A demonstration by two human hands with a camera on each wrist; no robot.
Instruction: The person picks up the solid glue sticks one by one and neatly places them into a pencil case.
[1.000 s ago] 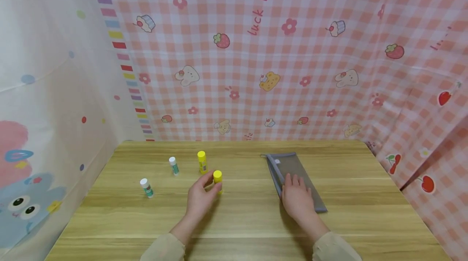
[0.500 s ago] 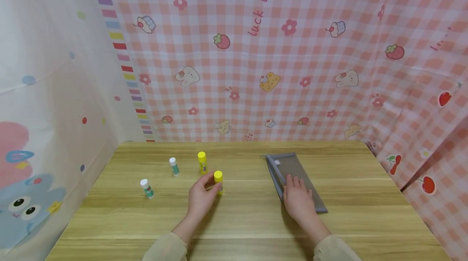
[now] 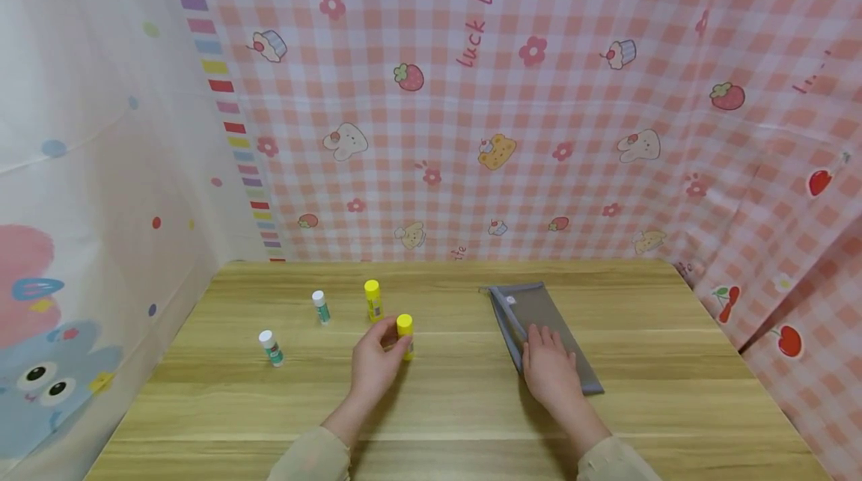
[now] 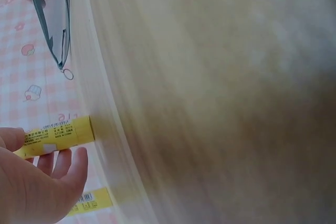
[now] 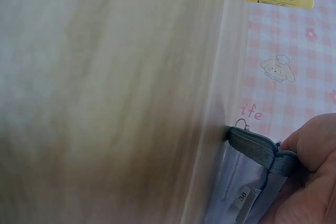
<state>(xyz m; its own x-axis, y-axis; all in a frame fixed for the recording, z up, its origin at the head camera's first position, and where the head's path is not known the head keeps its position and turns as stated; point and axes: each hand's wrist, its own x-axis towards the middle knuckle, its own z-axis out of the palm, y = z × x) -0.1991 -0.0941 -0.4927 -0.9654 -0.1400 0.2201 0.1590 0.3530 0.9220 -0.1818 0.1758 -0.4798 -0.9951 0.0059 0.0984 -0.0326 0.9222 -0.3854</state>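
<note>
My left hand [image 3: 373, 365] pinches an upright yellow glue stick [image 3: 405, 328] between thumb and fingers. In the left wrist view, small print shows on the label of that glue stick [image 4: 71, 134]. My right hand [image 3: 551, 369] holds the left edge of a grey mesh zipper pouch [image 3: 555, 316], its fingers spread over the top side. The right wrist view shows the zipped edge of the pouch [image 5: 252, 148] parted slightly, with a ring at its corner. Part of the right thumb is hidden in the head view.
A second yellow glue stick [image 3: 373, 301] stands just behind the left hand. Two smaller white-capped glue sticks [image 3: 320, 307] stand farther left on the wooden table [image 3: 458, 421]. A checked curtain [image 3: 431, 129] hangs along the table's back edge.
The left hand has shifted slightly right with the yellow glue stick in its pinch. The right hand and the pouch have hardly moved.
</note>
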